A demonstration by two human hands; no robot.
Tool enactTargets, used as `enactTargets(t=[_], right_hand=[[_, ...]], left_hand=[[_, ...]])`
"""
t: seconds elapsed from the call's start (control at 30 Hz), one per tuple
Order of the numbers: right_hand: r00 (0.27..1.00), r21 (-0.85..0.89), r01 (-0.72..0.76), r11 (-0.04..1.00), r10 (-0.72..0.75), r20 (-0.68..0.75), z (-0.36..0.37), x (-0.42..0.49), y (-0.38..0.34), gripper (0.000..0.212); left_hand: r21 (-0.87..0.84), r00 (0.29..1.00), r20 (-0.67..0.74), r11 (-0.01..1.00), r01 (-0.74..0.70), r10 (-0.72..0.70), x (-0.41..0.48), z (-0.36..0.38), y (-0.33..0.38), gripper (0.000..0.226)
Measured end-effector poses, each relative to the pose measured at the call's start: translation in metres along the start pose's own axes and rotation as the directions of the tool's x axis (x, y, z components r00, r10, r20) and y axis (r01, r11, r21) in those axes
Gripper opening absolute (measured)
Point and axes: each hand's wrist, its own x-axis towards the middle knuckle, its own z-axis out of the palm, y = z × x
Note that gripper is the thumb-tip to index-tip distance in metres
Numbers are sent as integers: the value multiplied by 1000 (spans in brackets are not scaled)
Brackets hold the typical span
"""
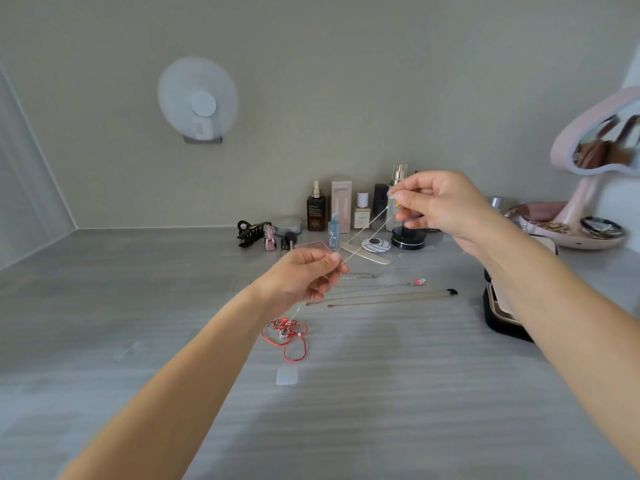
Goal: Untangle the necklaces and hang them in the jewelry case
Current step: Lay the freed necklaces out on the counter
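Left hand [301,275] low, right hand [440,206] high — both pinch one silver chain [367,230] taut. Black jewelry case [498,323] lies beneath the right forearm.

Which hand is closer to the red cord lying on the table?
Left. The left hand is just above the red cord, pinching a thin chain; the right hand is higher and farther right, pinching the chain's other end.

Looks like somebody's vanity at home tbh: grey tabletop [138,289] against a plain wall with a row of skincare bottles [316,207], a black claw clip [252,232], a makeup brush [289,241], a pink stand mirror [568,140] over a trinket tray [595,243], plus a little wall-mounted fan [198,98].
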Motion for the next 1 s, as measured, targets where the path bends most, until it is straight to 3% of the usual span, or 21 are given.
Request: enactTargets(t=[0.4, 0.63, 0.83, 1.0], right_hand=[[993, 29, -92, 995, 94, -66, -17, -11, 21, 17], [960, -124, -262, 957, 245, -136, -31, -26, 56, 10], [925, -228, -377, 898, 350, -151, -44, -35, 100, 8], [924, -420, -379, 825, 359, -131, -44, -37, 125, 19]], left_hand=[[172, 997, -38, 983, 66, -61, -13, -45, 10, 25], [307, 985, -71, 937, 170, -155, -6, -37, -1, 27], [538, 969, -58, 810, 232, -238, 8, -14, -12, 24], [751, 964, -32, 630, 198, -265, 16, -1, -24, 18]])
